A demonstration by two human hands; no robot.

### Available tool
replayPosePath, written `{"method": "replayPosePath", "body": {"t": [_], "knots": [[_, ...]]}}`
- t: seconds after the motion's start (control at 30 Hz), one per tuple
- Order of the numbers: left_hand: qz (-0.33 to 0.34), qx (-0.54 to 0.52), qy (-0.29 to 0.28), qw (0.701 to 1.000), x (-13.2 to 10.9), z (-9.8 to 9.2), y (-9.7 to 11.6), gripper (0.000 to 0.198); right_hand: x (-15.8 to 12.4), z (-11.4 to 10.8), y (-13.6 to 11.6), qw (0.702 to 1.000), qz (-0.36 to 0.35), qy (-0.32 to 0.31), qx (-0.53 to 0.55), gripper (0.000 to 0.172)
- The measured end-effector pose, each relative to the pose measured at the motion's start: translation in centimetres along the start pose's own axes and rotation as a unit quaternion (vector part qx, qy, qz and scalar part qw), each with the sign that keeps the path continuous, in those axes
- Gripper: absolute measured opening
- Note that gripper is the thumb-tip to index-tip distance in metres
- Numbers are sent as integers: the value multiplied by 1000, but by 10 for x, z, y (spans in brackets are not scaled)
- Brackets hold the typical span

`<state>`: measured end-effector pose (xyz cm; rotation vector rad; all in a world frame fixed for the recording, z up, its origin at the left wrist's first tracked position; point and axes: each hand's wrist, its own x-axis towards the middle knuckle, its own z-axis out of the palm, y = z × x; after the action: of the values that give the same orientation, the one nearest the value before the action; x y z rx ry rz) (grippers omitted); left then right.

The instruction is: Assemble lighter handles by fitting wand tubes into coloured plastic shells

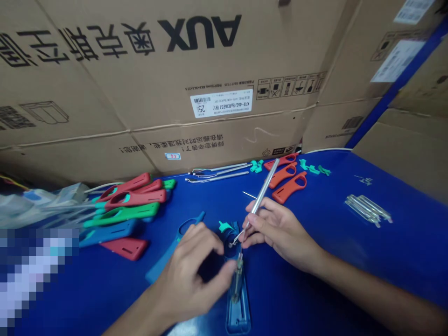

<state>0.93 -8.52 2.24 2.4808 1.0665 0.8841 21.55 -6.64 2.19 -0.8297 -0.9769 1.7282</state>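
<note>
My right hand [276, 224] pinches a slim silver metal tube [263, 189], tilted upward to the right; a thin white wire [236, 238] hangs at its lower end. Beneath it lies an opened blue lighter shell half [238, 322] with a clear fuel tank [237, 280] inside. My left hand [192, 270] curves beside the shell, finger and thumb apart, with its thumb tip at the tank's top; whether it touches is unclear. A small turquoise trigger piece [226, 227] shows at the shell's upper end. Another blue shell half [164, 252] lies partly behind my left hand.
Red, green and blue lighters [126, 214] are heaped at left. Along the back lie metal tubes with wires [224, 175], turquoise triggers [256, 166] and orange-red shell halves [290, 186]. Clear tanks [367, 210] lie at right. A large cardboard box [157, 93] walls off the back.
</note>
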Motion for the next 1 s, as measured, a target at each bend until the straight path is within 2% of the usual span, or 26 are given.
{"method": "replayPosePath", "body": {"t": [0.07,0.17,0.27,0.33,0.43,0.63,0.7,0.77,0.83,0.87,0.93,1.0], "knots": [[36,38,-8,999,-1,3,7,17,-1,1,-2,1000,-4,8,7,36],[55,60,-1,997,-2,9,15,9,0,0,-3,1000,-9,21,-4,36],[6,-8,3,1000,-2,10,16,5,3,-4,-2,997,3,49,-63,37],[-31,-40,-4,999,-1,7,16,5,5,-8,-1,990,37,66,-120,37],[-55,-23,-27,998,0,1,14,5,7,-9,0,976,114,65,-175,38],[-62,-10,-80,995,-1,0,10,5,6,-6,-3,957,217,12,-191,36],[-64,-12,-85,994,-1,0,8,4,4,-8,-6,942,227,2,-247,36],[-66,-8,-87,994,-2,1,7,4,-1,-9,-9,915,151,20,-374,39],[-63,-9,-90,994,-2,0,6,5,-7,-9,-12,873,-5,38,-486,35],[-60,-12,-91,994,-2,0,6,5,-10,-7,-13,854,-85,26,-512,28],[-56,-15,-96,994,-3,0,5,7,-16,-5,-14,833,-183,-45,-520,11],[-56,-11,-106,993,-4,0,5,9,-19,-2,-12,808,-210,-134,-534,15]]}}
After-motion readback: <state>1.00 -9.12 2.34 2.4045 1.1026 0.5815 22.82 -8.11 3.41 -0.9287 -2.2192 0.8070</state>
